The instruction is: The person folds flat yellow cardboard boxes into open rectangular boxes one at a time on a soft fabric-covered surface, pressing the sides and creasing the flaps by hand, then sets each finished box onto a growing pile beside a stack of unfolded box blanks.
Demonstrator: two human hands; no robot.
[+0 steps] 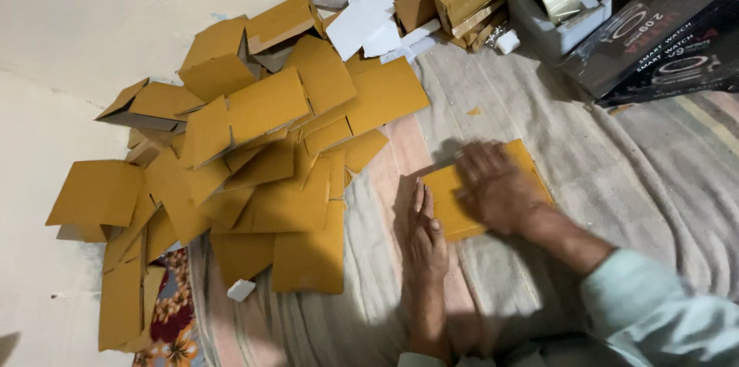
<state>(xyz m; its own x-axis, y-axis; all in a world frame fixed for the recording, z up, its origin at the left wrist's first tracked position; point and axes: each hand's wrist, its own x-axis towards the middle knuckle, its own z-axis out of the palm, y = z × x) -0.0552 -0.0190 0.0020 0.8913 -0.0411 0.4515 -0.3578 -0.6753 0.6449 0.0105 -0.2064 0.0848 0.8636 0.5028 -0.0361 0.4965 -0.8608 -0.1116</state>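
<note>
A striped grey-and-pink woven blanket (616,175) bears a flat yellow-brown cardboard sheet (450,209), likely light, thin, easily creased, best lifted by an edge. The right hand (500,190) presses it flat, unclenched; the left hand (426,240) rests open against its left edge

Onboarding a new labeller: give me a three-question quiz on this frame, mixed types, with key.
1. True or false: the right hand lies flat on top of the cardboard piece.
2. The left hand is: A) lifting the tape dispenser; B) set edge-on against the piece's left edge, fingers straight; C) out of view.
3. Fill in: the heap of cardboard pieces lies to the ___ of both hands.

Key: 1 true; 2 B; 3 left.
</note>
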